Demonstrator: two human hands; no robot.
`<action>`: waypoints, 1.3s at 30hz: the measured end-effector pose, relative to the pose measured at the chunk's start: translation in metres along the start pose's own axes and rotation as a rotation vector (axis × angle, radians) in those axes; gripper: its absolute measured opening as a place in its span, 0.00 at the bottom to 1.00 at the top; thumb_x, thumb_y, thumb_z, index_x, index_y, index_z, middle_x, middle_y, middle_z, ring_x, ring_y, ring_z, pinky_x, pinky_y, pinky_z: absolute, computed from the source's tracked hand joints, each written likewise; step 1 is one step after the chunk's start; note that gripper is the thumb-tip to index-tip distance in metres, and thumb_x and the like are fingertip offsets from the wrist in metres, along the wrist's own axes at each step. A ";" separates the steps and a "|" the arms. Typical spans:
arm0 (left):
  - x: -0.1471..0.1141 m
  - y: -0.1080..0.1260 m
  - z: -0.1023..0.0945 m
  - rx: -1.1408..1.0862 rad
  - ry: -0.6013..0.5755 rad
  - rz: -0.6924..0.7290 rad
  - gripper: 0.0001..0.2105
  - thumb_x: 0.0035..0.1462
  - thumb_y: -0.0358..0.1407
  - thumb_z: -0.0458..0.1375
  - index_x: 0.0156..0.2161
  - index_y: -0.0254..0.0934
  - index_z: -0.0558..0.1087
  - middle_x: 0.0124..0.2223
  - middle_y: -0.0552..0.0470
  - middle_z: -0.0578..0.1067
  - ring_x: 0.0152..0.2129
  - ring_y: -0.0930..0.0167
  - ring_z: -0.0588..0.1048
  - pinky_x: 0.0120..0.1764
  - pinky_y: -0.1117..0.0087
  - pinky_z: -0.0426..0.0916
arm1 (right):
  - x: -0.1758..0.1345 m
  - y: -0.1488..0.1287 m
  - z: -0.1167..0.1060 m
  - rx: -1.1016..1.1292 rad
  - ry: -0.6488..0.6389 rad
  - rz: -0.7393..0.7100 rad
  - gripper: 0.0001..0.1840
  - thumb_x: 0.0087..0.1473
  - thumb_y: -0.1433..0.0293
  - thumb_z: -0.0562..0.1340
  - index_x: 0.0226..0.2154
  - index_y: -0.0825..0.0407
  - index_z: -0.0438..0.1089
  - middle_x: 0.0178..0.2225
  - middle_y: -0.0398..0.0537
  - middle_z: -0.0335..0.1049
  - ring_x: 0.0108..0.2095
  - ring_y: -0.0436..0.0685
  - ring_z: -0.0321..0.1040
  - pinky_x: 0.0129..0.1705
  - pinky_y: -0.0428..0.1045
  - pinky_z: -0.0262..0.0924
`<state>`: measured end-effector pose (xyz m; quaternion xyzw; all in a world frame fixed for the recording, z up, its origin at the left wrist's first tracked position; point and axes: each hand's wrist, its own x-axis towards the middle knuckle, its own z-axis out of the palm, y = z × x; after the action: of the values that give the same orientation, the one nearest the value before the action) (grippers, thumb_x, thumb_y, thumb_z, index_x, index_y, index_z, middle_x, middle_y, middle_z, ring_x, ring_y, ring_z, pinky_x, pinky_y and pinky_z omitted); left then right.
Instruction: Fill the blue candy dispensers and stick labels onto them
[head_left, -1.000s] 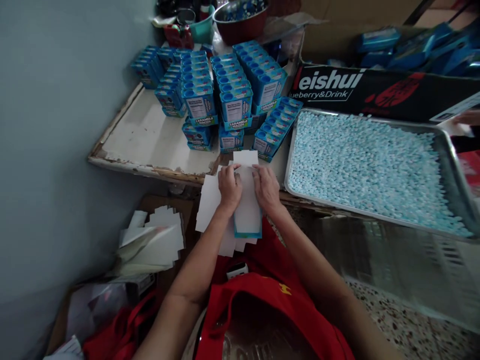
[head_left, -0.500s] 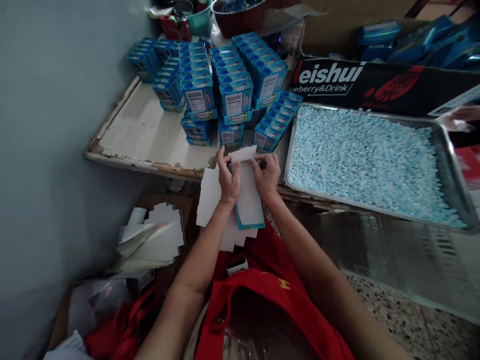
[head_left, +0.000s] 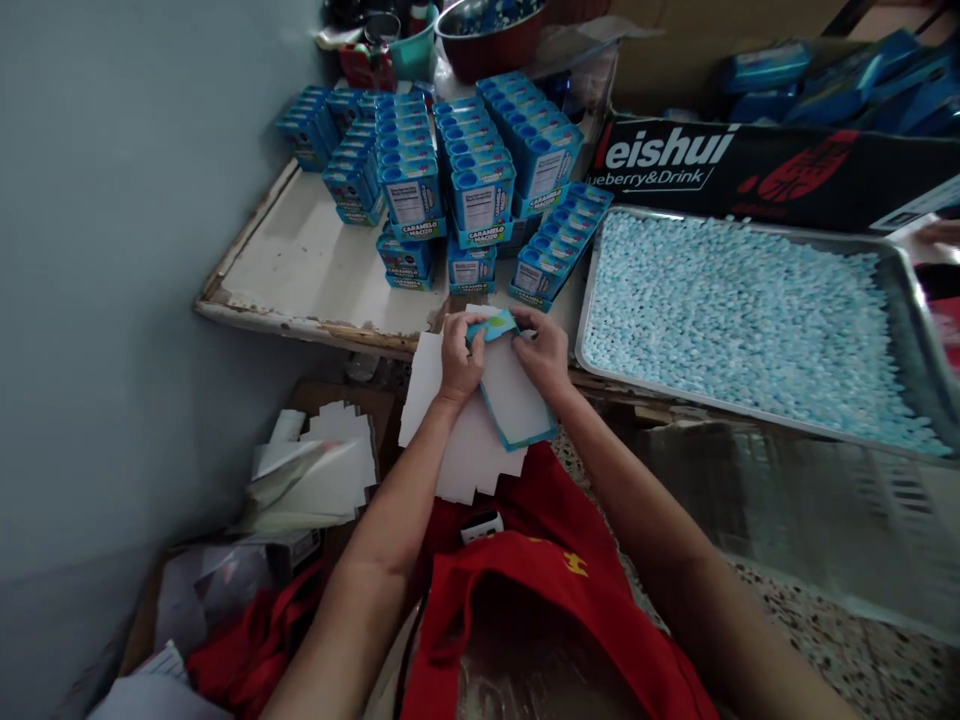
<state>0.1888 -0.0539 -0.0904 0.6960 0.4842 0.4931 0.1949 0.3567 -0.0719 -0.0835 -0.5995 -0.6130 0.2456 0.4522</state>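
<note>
Between my hands is a partly folded cardboard box (head_left: 517, 388), white inside with blue printed edges. Its far end flap stands folded up, showing a blue and green printed face. My left hand (head_left: 462, 358) grips that flap's left corner, thumb on the near side. On the right corner, my right hand (head_left: 543, 350) pinches the card with fingers behind it. Flat white cardboard blanks (head_left: 469, 455) with stepped edges lie under the box, over my lap and against the table edge.
Blue candy boxes (head_left: 480, 200) stand in rows on the worn white table (head_left: 285, 265). A metal tray (head_left: 750, 405) of light-blue candies sits at the right, before a black printed carton (head_left: 675, 165). More white blanks (head_left: 330, 450) lie low at the left.
The far flap has gone from showing its white side to standing folded with its blue side visible. The box has turned slightly, its near end shifting right. Both hands still hold it.
</note>
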 end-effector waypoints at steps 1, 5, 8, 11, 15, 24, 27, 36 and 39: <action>0.002 -0.003 -0.003 0.037 -0.060 0.003 0.07 0.68 0.36 0.54 0.48 0.39 0.72 0.50 0.43 0.75 0.52 0.62 0.73 0.58 0.60 0.67 | 0.004 0.000 -0.007 -0.008 -0.063 -0.014 0.29 0.50 0.70 0.59 0.56 0.52 0.70 0.47 0.54 0.79 0.48 0.63 0.75 0.54 0.59 0.69; 0.016 -0.004 -0.008 0.222 -0.266 -0.024 0.12 0.61 0.30 0.61 0.50 0.37 0.76 0.51 0.41 0.77 0.52 0.58 0.75 0.55 0.58 0.70 | 0.023 -0.007 -0.032 -0.125 -0.281 -0.178 0.30 0.55 0.66 0.59 0.60 0.52 0.70 0.54 0.58 0.74 0.53 0.66 0.72 0.50 0.59 0.69; 0.024 0.003 -0.009 0.347 -0.343 -0.036 0.13 0.59 0.24 0.56 0.43 0.40 0.80 0.45 0.44 0.79 0.48 0.58 0.76 0.52 0.57 0.71 | 0.044 -0.024 -0.032 -0.403 -0.416 -0.326 0.21 0.56 0.68 0.61 0.52 0.51 0.77 0.52 0.57 0.76 0.54 0.68 0.71 0.52 0.58 0.67; 0.025 0.012 -0.011 0.447 -0.318 -0.052 0.17 0.59 0.21 0.51 0.42 0.39 0.80 0.45 0.44 0.80 0.48 0.57 0.76 0.51 0.56 0.70 | 0.063 -0.040 -0.023 -0.652 -0.645 -0.404 0.16 0.58 0.75 0.58 0.44 0.54 0.79 0.44 0.59 0.79 0.49 0.66 0.74 0.51 0.56 0.66; 0.020 0.020 -0.015 0.537 -0.313 -0.050 0.18 0.63 0.23 0.48 0.44 0.39 0.79 0.48 0.41 0.78 0.52 0.55 0.73 0.53 0.55 0.69 | 0.066 -0.038 -0.025 -0.507 -0.669 -0.486 0.26 0.58 0.77 0.59 0.58 0.57 0.72 0.57 0.63 0.74 0.56 0.67 0.72 0.56 0.57 0.65; 0.024 0.011 0.000 0.375 -0.275 -0.049 0.13 0.62 0.25 0.53 0.46 0.40 0.75 0.49 0.41 0.75 0.54 0.54 0.71 0.58 0.51 0.66 | 0.011 -0.008 0.008 0.117 0.022 -0.006 0.25 0.68 0.56 0.52 0.56 0.51 0.74 0.56 0.55 0.76 0.58 0.61 0.71 0.63 0.60 0.64; 0.023 0.013 0.003 0.111 -0.145 -0.058 0.15 0.59 0.28 0.57 0.52 0.40 0.72 0.51 0.42 0.73 0.53 0.58 0.73 0.58 0.55 0.68 | 0.003 -0.016 0.021 0.159 0.110 0.036 0.28 0.70 0.53 0.48 0.58 0.50 0.72 0.59 0.56 0.73 0.60 0.59 0.69 0.63 0.58 0.63; 0.007 0.020 0.006 -0.285 0.111 -0.260 0.12 0.69 0.38 0.46 0.42 0.40 0.71 0.42 0.46 0.79 0.45 0.64 0.78 0.52 0.60 0.73 | 0.004 -0.017 0.019 0.201 0.132 0.026 0.19 0.66 0.54 0.57 0.43 0.50 0.75 0.41 0.51 0.78 0.44 0.59 0.73 0.51 0.54 0.69; 0.011 0.009 0.000 -0.221 -0.025 -0.178 0.09 0.63 0.33 0.51 0.44 0.40 0.73 0.46 0.46 0.79 0.47 0.65 0.78 0.54 0.62 0.73 | 0.011 -0.010 0.012 0.097 0.004 -0.087 0.16 0.62 0.62 0.63 0.50 0.51 0.75 0.46 0.52 0.77 0.47 0.58 0.73 0.51 0.53 0.68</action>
<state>0.1936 -0.0481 -0.0786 0.6308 0.4842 0.5155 0.3191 0.3431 -0.0605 -0.0780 -0.5501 -0.6250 0.2540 0.4922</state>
